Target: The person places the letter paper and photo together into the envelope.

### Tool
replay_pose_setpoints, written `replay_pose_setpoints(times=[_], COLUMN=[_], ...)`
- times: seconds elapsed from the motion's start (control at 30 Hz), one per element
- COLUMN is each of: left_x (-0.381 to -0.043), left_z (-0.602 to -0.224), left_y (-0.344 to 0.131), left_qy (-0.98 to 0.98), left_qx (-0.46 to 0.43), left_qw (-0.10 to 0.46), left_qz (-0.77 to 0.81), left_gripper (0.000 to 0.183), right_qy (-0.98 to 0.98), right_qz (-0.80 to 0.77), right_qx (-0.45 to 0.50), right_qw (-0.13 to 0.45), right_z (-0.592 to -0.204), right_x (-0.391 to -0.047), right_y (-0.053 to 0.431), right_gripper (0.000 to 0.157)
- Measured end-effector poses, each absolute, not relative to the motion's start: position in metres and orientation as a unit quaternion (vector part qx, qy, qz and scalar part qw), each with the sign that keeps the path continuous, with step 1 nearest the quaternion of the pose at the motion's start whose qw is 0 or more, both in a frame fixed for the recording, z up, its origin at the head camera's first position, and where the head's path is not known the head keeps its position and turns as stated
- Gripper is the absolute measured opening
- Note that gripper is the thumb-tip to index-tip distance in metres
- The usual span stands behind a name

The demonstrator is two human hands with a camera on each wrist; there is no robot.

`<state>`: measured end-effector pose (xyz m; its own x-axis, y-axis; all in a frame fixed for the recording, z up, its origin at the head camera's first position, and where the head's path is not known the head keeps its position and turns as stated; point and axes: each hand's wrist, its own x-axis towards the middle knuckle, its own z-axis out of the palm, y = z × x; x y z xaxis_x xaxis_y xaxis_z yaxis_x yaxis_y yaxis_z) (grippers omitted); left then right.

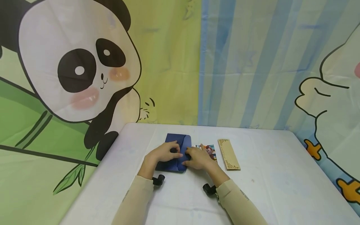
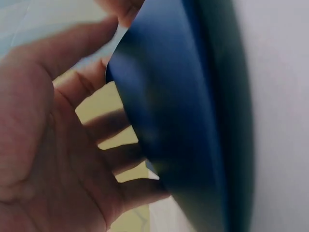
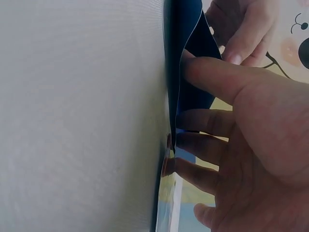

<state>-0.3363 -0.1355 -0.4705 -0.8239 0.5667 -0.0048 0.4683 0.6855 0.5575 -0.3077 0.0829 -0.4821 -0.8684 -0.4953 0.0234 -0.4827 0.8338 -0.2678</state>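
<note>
A dark blue envelope (image 1: pixel 175 137) lies on the table in the middle of the head view, its flap (image 1: pixel 185 142) on the right side. My left hand (image 1: pixel 164 152) is over the envelope with curled fingers, thumb and index at a raised edge of the blue paper. In the left wrist view the blue paper (image 2: pixel 159 87) stands up past the fingers. My right hand (image 1: pixel 198 157) rests on the flap side, fingers fairly straight. Its thumb (image 3: pixel 212 75) reaches into the gap between the blue layers in the right wrist view. A colourful printed card (image 1: pixel 211 151) lies partly hidden under the right hand.
A narrow tan card with ornate brown corners (image 1: pixel 229 154) lies to the right of the right hand. A white cloth covers the table (image 1: pixel 270 175). Behind it hangs a printed curtain (image 1: pixel 168 78) with a panda. Black wrist cameras sit under both wrists.
</note>
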Motion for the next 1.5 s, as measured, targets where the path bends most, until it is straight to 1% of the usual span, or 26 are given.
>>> replay_pose_setpoints(times=[0.1,0.17,0.27,0.37,0.87,1.13,1.37,1.5], left_x=[-0.336,-0.336,-0.338,-0.34,-0.34,-0.34,-0.339,-0.338], left_z=[-0.468,-0.467,-0.468,-0.469,-0.467,-0.467,-0.466,-0.467], left_y=[-0.142,-0.147,-0.153,-0.155,-0.147,-0.144,-0.144,-0.144], left_qy=[0.905,0.903,0.9,0.898,0.901,0.9,0.903,0.905], left_qx=[0.274,0.268,0.27,0.276,0.29,0.292,0.285,0.284], left_qw=[0.112,0.124,0.136,0.141,0.101,0.1,0.089,0.092], left_qz=[0.305,0.312,0.313,0.311,0.307,0.308,0.308,0.302], left_gripper=[0.026,0.031,0.04,0.043,0.041,0.04,0.042,0.04], right_qy=[0.957,0.956,0.956,0.957,0.957,0.959,0.96,0.956], right_qz=[-0.133,-0.131,-0.126,-0.124,-0.122,-0.112,-0.104,-0.119], right_qx=[-0.257,-0.26,-0.265,-0.263,-0.262,-0.258,-0.259,-0.266], right_qw=[0.02,0.021,0.021,0.023,0.02,0.026,0.018,0.021], right_z=[-0.482,-0.481,-0.481,-0.482,-0.48,-0.479,-0.478,-0.475], right_x=[-0.309,-0.309,-0.31,-0.311,-0.309,-0.306,-0.307,-0.307], right_y=[0.082,0.082,0.08,0.079,0.082,0.083,0.083,0.087], right_gripper=[0.063,0.063,0.065,0.065,0.065,0.064,0.064,0.065])
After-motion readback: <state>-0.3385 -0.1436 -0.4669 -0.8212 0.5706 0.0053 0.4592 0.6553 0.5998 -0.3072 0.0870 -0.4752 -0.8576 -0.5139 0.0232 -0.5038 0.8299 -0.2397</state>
